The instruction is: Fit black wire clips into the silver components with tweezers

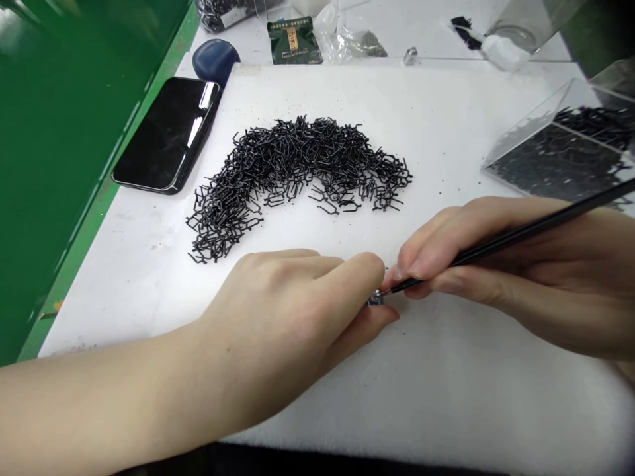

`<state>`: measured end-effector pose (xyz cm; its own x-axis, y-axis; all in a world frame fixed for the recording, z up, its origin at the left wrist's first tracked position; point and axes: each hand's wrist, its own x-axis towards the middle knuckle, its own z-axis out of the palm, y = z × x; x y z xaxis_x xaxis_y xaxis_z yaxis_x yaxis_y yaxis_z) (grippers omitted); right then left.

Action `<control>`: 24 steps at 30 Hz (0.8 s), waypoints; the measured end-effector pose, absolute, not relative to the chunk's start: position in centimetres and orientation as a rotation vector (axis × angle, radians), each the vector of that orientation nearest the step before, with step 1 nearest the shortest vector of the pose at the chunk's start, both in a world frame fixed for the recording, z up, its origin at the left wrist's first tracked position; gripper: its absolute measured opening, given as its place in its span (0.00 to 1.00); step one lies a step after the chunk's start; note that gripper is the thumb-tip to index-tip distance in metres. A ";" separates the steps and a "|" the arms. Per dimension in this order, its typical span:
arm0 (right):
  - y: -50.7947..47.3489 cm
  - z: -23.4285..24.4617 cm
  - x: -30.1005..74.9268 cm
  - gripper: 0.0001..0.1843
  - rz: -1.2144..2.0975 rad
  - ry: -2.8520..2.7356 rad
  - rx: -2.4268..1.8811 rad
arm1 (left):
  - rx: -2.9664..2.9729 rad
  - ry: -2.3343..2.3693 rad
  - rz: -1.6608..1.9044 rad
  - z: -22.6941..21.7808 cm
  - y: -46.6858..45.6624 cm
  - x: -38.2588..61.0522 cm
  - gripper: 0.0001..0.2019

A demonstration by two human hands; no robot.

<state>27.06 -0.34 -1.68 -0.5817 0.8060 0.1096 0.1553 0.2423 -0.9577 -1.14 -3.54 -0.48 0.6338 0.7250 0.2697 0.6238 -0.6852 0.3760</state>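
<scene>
My left hand (282, 311) pinches a tiny metallic part (376, 299) between thumb and fingertips. My right hand (476, 264) grips a slim black pointed tool (516, 237) like a pen, and its fine tip (391, 288) meets that tiny part. Both hands rest close together on a white foam sheet (436, 390). Above them lies a curved heap of black bent wire pins (292, 173), tangled together. Neither hand touches the heap. My fingers hide most of the tiny part, so its shape is hard to tell.
A black smartphone (166, 135) lies left of the heap, beside a green panel edge (106, 198). A clear acrylic box (560, 155) holding black pins stands at the right. Behind the sheet are a dark blue rounded object (215, 59), a green packet (294, 41) and plastic bags.
</scene>
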 end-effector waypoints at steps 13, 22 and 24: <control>-0.6 -1.8 27.2 0.16 1.335 -1.910 -0.884 | 2.609 1.095 0.588 -0.3 -3.8 -1.2 0.14; 0.1 -1.5 26.5 0.09 1.219 -1.977 -0.879 | 2.622 1.092 0.592 -0.4 -3.7 -1.4 0.16; 0.1 -1.4 26.3 0.08 1.196 -1.983 -0.875 | 2.616 1.090 0.587 -0.4 -3.7 -1.4 0.17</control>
